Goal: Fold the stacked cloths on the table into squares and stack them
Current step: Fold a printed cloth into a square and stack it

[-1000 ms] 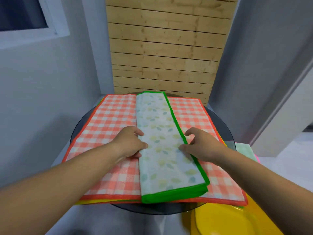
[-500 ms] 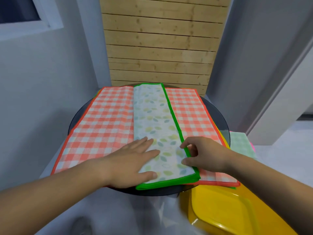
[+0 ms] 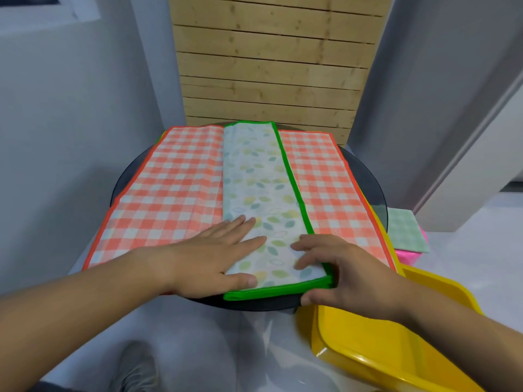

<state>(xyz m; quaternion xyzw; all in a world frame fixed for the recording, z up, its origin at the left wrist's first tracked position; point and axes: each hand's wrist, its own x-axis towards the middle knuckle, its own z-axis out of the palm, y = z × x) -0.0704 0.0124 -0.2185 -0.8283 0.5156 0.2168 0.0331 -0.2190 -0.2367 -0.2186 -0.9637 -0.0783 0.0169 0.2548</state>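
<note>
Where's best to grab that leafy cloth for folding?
Take the leaf cloth by its near green-hemmed end, from the near table edge: it lies as a long strip running away, so that end should fold over. The right hand pinches its corner there; the left hand presses it flat.

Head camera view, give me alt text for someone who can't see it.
A person's left hand presses flat on a long folded leaf-print cloth while the right hand grips its near corner. It lies on an orange checked cloth covering a round dark table.
</note>
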